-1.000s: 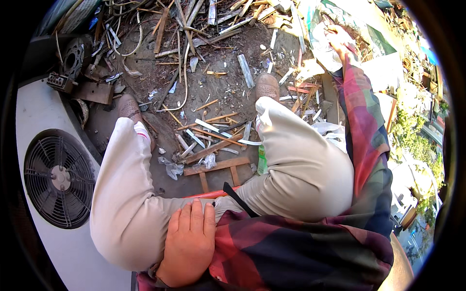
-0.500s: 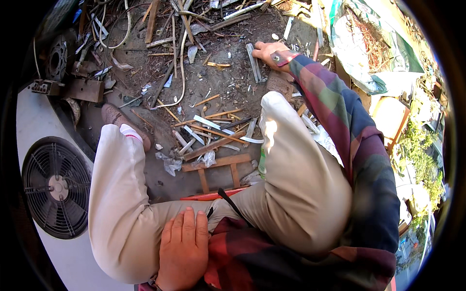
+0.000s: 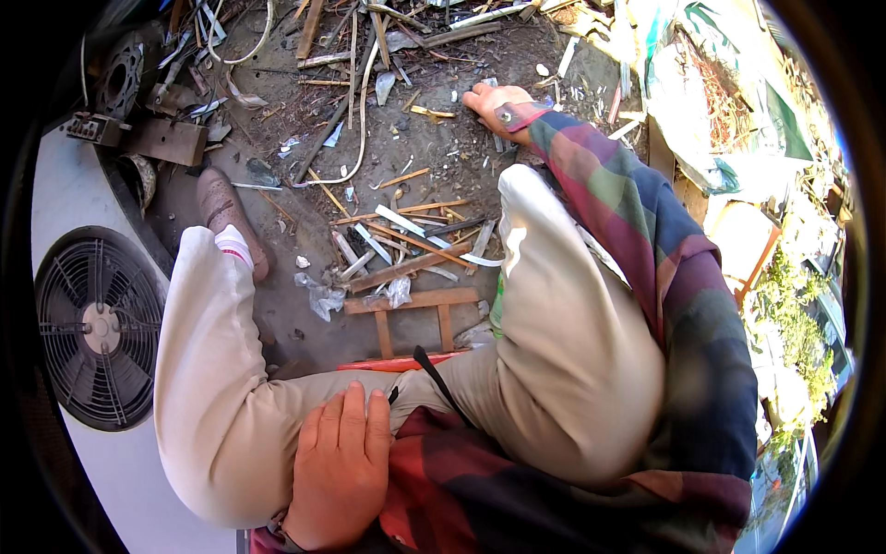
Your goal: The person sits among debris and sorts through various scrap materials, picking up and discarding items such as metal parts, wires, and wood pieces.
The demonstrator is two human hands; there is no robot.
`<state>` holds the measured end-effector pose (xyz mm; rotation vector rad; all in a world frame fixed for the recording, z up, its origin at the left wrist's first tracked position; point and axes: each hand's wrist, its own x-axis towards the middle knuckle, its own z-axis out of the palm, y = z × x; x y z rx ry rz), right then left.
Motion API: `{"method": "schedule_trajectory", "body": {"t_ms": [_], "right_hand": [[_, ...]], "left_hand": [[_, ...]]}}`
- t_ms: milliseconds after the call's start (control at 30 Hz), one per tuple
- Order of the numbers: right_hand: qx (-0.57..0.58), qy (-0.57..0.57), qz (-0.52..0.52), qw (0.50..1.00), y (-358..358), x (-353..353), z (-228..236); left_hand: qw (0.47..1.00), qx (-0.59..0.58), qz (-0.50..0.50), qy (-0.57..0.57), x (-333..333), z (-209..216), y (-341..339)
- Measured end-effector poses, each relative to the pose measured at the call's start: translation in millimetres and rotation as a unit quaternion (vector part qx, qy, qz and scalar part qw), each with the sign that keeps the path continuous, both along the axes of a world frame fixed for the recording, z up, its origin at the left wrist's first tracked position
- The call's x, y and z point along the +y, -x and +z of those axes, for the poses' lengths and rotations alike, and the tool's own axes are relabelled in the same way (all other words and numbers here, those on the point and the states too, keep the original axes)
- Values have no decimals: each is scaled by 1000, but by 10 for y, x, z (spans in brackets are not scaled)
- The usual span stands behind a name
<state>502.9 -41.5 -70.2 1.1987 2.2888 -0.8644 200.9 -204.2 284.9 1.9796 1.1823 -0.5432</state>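
My left hand (image 3: pixel 341 462) lies flat on my left thigh, its fingers stretched out side by side and nothing in them. Out at the far middle, my right hand (image 3: pixel 500 103) reaches down to the dirt beyond my right knee, palm down with its fingers bent. Those fingertips are hidden, so whether they hold anything does not show. A grey wooden strip (image 3: pixel 499 144) pokes out from under this hand. Between my feet lies a pile of thin wooden sticks (image 3: pixel 406 265), and nearer to me a brown wooden frame piece (image 3: pixel 415 303).
A white metal panel with a round black fan grille (image 3: pixel 100 328) stands at my left. Wood scraps and a pale cable (image 3: pixel 366 102) litter the far ground. A white plastic sack (image 3: pixel 678 83) and sunlit clutter lie at the right. A red edge (image 3: pixel 397 363) shows beneath my legs.
My right hand has moved left and now covers most of the grey wooden strip. The left hand stays on my thigh. The whole view has shifted slightly.
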Motion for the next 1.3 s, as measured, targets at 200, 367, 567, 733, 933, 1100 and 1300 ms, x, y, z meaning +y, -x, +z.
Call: {"method": "schedule_trajectory", "body": {"t_ms": [200, 367, 567, 733, 933, 1100, 1300], "right_hand": [[7, -4, -25, 1000, -68, -39, -115], [81, -3, -210, 974, -370, -199, -257], [178, 210, -531, 802, -190, -549, -194], [173, 177, -524, 815, -63, -654, -173], [134, 7, -361, 923, 27, -650, -274], [104, -116, -246, 957, 183, -650, -305], [20, -96, -190, 977, 224, -583, -351]], "left_hand": [[1000, -17, 0, 0, 5, -11, 27], [999, -14, 28, 17, -4, -28, 125], [997, 9, 64, 40, 0, -54, 136], [997, -5, 60, 43, 30, -66, 163], [997, 15, 62, 44, 74, -60, 144], [997, 20, 62, 40, 65, -80, 196], [997, 22, 68, 39, 55, -83, 244]]}}
